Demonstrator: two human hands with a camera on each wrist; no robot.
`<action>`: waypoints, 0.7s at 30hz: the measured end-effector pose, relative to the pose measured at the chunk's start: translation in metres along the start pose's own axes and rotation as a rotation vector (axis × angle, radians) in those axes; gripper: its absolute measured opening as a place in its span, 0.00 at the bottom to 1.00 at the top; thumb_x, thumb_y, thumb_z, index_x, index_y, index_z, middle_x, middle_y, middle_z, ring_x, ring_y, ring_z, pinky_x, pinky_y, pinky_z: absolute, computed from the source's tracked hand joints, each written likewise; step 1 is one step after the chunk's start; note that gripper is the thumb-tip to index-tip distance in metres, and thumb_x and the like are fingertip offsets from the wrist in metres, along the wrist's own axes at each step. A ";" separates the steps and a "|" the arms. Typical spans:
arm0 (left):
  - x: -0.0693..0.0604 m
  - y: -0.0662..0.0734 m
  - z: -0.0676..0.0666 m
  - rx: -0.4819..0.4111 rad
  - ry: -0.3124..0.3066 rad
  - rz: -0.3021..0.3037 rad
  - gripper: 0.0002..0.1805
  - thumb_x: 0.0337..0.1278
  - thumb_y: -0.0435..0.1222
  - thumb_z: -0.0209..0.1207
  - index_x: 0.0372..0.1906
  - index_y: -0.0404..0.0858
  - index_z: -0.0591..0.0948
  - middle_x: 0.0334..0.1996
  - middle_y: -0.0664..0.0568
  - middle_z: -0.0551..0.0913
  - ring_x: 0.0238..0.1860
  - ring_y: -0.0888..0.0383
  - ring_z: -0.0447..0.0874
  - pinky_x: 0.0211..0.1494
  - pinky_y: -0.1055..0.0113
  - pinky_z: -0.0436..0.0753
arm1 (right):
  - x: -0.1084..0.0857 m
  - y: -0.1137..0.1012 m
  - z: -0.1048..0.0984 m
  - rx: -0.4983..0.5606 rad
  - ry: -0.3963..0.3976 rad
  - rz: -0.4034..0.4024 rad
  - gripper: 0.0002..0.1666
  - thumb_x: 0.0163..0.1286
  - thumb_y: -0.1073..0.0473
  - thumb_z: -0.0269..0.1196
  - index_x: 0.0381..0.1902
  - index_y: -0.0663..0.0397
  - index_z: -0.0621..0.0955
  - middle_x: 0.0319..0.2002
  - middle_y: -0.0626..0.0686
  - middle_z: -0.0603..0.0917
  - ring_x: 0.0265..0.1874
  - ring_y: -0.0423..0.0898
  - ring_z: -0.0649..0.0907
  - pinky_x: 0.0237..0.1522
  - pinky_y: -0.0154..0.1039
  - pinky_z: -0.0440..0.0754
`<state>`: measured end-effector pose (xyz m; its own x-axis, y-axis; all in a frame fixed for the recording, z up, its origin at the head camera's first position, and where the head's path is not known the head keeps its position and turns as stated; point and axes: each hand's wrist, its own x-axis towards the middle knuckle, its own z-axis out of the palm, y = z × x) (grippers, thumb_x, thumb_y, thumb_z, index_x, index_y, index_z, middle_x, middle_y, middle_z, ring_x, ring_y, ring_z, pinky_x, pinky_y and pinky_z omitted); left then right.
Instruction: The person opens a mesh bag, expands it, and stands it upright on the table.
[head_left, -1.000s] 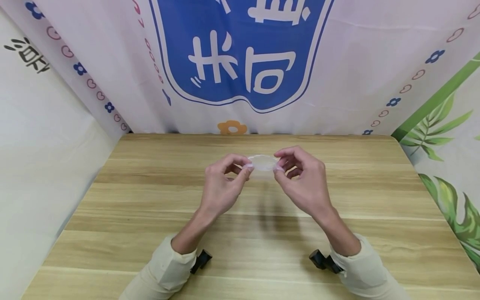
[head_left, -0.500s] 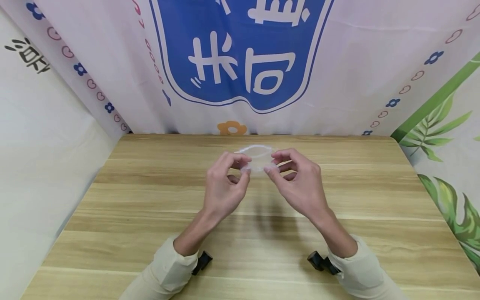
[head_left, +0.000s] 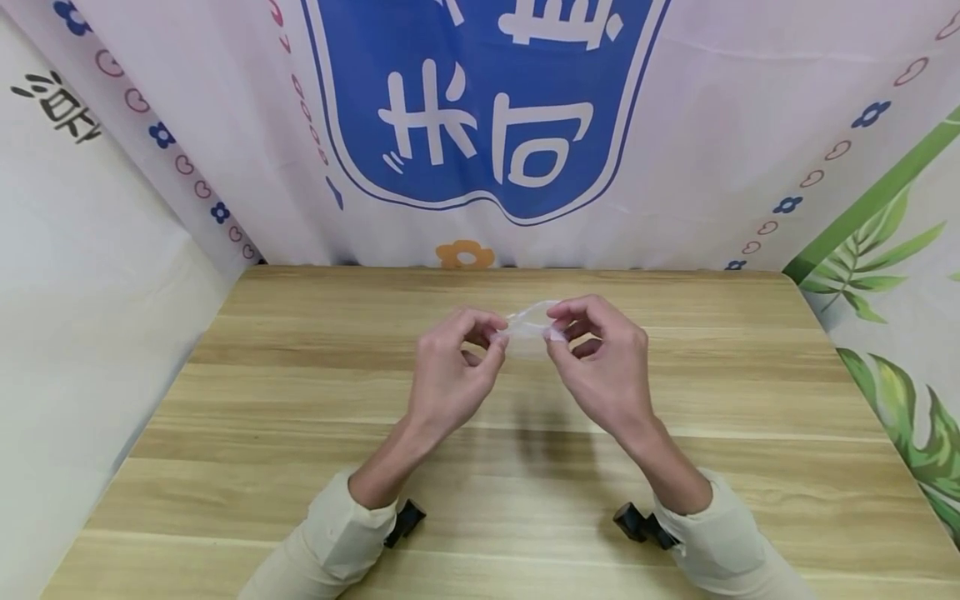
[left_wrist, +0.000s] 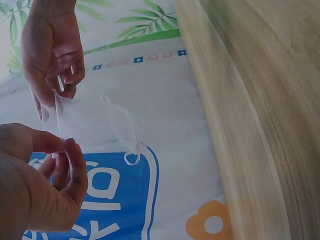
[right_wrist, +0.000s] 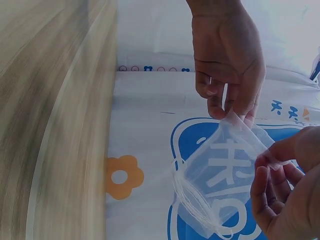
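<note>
A sheer white mesh drawstring bag (right_wrist: 212,165) is held up in the air between the two hands, above the far half of the table. My left hand (head_left: 453,362) pinches one top corner between thumb and fingers. My right hand (head_left: 607,362) pinches the opposite corner the same way. In the right wrist view the see-through cloth spreads out between the hands, and its white cord (right_wrist: 195,200) hangs loosely along the far edge. The left wrist view shows the cord (left_wrist: 122,120) looped away from the fingertips. Whether anything is inside the bag cannot be told from the head view.
A wood-grain table (head_left: 262,467) lies under both hands, its far edge against a printed curtain (head_left: 705,142). Cloth walls flank both sides. Small black devices (head_left: 405,523) are worn at the sleeve cuffs.
The hands came slightly together half a second ago and are now a little farther apart. The bag's corded edge shifts and now slants up to the right. Both hands keep their pinch.
</note>
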<state>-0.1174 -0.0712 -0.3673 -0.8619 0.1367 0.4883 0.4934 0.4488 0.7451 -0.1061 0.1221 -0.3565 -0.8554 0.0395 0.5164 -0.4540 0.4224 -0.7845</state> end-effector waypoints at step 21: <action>0.001 -0.004 0.000 0.027 0.081 0.123 0.09 0.63 0.21 0.64 0.47 0.27 0.86 0.39 0.40 0.88 0.36 0.51 0.90 0.33 0.72 0.90 | 0.002 0.002 -0.006 -0.096 -0.085 0.031 0.10 0.67 0.67 0.75 0.46 0.60 0.88 0.37 0.54 0.94 0.34 0.48 0.93 0.33 0.25 0.88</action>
<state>-0.1200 -0.0731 -0.3694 -0.7822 0.1205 0.6113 0.5903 0.4569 0.6654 -0.1075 0.1283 -0.3549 -0.8884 -0.0214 0.4586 -0.4051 0.5067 -0.7610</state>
